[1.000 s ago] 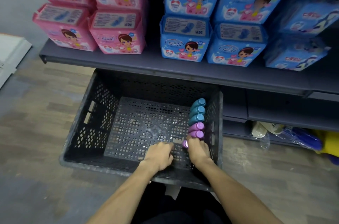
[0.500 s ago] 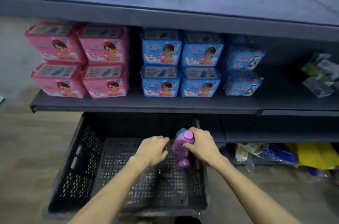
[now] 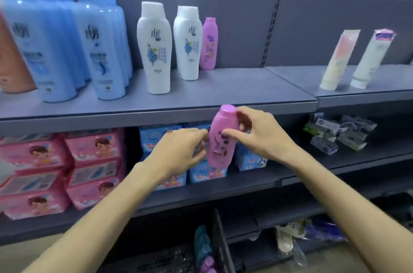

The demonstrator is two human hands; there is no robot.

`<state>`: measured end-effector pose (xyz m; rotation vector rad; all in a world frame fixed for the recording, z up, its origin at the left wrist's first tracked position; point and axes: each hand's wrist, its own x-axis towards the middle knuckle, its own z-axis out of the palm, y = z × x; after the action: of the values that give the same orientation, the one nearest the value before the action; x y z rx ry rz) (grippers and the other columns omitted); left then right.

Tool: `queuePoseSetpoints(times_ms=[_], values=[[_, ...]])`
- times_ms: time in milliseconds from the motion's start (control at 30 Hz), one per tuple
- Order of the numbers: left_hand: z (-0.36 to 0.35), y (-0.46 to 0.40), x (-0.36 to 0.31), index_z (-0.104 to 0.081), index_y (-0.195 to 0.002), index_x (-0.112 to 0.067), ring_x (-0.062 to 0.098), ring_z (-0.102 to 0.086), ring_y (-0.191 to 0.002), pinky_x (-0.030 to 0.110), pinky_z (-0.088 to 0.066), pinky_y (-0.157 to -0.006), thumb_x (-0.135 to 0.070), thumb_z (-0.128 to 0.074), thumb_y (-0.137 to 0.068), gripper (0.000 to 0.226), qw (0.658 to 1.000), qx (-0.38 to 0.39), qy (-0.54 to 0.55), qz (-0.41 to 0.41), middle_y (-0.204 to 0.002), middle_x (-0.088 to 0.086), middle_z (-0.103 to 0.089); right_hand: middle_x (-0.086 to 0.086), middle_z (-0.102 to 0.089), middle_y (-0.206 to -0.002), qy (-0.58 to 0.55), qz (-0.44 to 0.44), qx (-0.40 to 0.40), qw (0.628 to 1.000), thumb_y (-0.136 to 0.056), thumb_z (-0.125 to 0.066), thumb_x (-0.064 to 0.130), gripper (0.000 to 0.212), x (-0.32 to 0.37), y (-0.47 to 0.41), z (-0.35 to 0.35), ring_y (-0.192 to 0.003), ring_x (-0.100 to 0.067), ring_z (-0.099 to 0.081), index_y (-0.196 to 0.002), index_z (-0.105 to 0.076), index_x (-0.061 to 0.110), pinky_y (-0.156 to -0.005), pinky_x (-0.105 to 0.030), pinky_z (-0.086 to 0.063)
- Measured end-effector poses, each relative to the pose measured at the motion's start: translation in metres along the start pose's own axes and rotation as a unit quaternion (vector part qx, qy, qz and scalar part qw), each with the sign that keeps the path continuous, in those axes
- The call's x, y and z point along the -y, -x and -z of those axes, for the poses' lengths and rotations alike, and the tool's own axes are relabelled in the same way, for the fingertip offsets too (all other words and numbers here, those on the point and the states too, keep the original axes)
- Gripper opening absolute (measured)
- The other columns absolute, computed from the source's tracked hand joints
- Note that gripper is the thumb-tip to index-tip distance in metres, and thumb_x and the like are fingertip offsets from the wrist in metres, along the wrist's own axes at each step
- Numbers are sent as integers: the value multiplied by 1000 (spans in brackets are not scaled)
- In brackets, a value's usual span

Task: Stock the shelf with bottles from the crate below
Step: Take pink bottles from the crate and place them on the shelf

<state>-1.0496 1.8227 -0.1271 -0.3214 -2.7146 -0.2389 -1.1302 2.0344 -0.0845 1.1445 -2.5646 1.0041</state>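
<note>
Top shelf (image 3: pixel 223 91): flat grey metal, open gap right of shelved pink bottle (image 3: pixel 209 43). Crate (image 3: pixel 220 248) at bottom edge, dark lattice plastic, more caps inside. Carried pink bottle (image 3: pixel 222 138): smooth glossy plastic, rounded cap, upright, just below shelf lip. Right hand (image 3: pixel 259 134) pinching it, thumb front, fingers behind. Left hand (image 3: pixel 181 149) fingertips at its side, grip unclear. Risk: cap clipping shelf edge on lift; slick tapered body slipping from pinch.

Both forearms raised, right hand (image 3: pixel 260 136) grip curled, left hand (image 3: pixel 178 149) fingers seemingly pinching alongside.
</note>
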Motion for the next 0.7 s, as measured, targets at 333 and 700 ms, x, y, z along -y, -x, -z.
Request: queuePoseSetpoints(times_ms=[333, 700], values=[[103, -89, -7, -56, -98, -21, 19, -57, -80, 31, -43, -64, -31, -50, -90, 14, 989, -95, -103, -50, -88, -9, -64, 3, -71, -95, -17, 72, -68, 995, -83, -71, 49, 43, 31, -86, 93, -83, -21, -66, -116, -65, 22, -81, -44, -55], [89, -135, 13, -41, -102, -18, 25, -55, -80, 41, -51, -70, -31, -50, -89, 19, 987, -18, -157, 11, -100, 1, -61, 1, -69, -110, -118, -6, -32, 993, -93, -68, 32, 35, -3, -140, 80, -102, -24, -67, -122, -57, 17, -87, -39, -57]])
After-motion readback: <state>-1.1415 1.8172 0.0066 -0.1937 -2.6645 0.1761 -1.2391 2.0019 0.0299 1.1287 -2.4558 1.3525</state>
